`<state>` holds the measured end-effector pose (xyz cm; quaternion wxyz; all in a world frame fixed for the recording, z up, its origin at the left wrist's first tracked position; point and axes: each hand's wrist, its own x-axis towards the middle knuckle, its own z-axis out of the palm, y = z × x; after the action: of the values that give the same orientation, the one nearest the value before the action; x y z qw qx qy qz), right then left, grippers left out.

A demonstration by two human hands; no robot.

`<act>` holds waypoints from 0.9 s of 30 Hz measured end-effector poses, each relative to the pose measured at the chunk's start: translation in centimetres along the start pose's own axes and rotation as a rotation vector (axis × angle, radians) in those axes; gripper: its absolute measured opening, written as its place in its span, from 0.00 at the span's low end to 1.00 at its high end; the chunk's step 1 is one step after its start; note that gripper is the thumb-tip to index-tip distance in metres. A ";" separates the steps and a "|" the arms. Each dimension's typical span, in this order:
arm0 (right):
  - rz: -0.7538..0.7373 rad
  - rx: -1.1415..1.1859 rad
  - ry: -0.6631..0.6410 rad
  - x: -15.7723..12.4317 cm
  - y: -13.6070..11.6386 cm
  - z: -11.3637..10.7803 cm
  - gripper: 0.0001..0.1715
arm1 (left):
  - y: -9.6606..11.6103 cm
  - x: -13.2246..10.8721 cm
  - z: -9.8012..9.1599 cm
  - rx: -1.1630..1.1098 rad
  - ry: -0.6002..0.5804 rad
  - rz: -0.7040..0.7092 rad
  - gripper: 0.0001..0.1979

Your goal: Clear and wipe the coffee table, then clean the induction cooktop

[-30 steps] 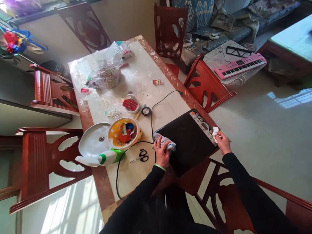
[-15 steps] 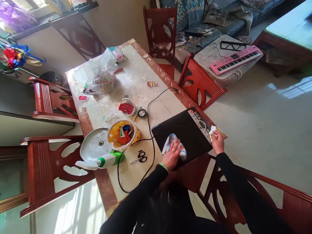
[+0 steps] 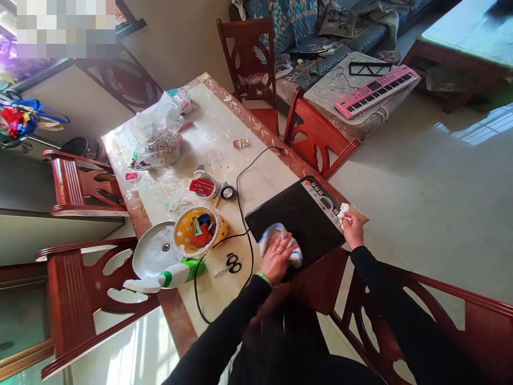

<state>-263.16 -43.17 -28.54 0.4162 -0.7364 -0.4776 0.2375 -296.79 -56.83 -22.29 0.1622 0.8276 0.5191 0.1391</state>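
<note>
Left grip (image 3: 276, 260) has shifted from the left edge of the cooktop (image 3: 288, 224) toward its middle, taking a blue-and-white cloth (image 3: 280, 245) with it. The hand lies spread on the cloth, closed on it only loosely, pressing it to the black glass. Right grip (image 3: 354, 231) stays pinched on a white tissue (image 3: 343, 212) at the end of the control panel (image 3: 323, 200). The cooktop sits at the corner of the desk (image 3: 216, 123), with bare desk beyond its left edge as far as the cord (image 3: 240, 198). No writing is legible; panel markings are too small to read. A yellow basket (image 3: 196, 231) lined with clear plastic holds red, blue and green items. A small white bowl (image 3: 204, 187) holds a red packet. Scissors (image 3: 230, 266) and a spray bottle (image 3: 182, 270) lie just below the basket.
</note>
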 end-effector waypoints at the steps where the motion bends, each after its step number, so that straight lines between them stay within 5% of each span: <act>1: -0.007 0.005 0.006 0.0 0.1 0.1 0.21 | -1.9 1.0 -1.5 0.025 0.029 -0.046 0.35; 4: -0.024 0.004 0.027 0.2 0.2 0.4 0.19 | -5.4 9.7 -4.7 0.050 0.138 -0.172 0.32; 6: -0.029 -0.003 0.041 0.2 0.1 0.5 0.18 | -3.9 16.4 -4.4 0.024 0.160 -0.193 0.30; 8: -0.036 -0.004 0.051 0.1 0.0 0.5 0.18 | -0.1 19.7 -2.4 0.003 0.164 -0.136 0.29; 10: -0.040 0.003 0.052 0.0 -0.2 0.4 0.18 | 4.0 17.9 0.3 -0.023 0.084 0.064 0.28; 12: -0.036 0.016 0.043 -0.1 -0.3 0.3 0.18 | 6.0 12.7 2.1 -0.045 -0.020 0.234 0.30; 15: -0.026 0.031 0.031 -0.2 -0.3 0.3 0.17 | 3.5 6.2 1.1 -0.020 -0.092 0.214 0.32; 17: -0.017 0.032 0.035 -0.2 -0.4 0.4 0.17 | 0.0 7.2 -1.5 0.036 -0.042 0.115 0.31; 19: -0.014 0.027 0.046 -0.1 -0.5 0.5 0.16 | -2.3 12.3 -3.7 0.077 0.065 -0.032 0.29; 21: -0.019 0.024 0.051 0.0 -0.6 0.5 0.15 | -1.9 18.4 -4.1 0.071 0.121 -0.128 0.29; 23: -0.030 0.024 0.040 0.0 -0.9 0.4 0.13 | 1.2 21.5 -2.4 0.048 0.124 -0.099 0.27; 25: -0.061 0.022 0.029 0.0 -1.3 0.1 0.11 | 5.0 19.6 0.2 0.001 0.044 0.118 0.27; 27: -0.135 0.006 0.041 -0.1 -1.7 -0.3 0.08 | 7.3 14.0 2.3 -0.050 -0.070 0.295 0.31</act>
<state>-263.81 -43.03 -26.90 0.4432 -0.7061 -0.5167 0.1952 -283.98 -47.48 -20.53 0.1785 0.8949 0.3823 0.1454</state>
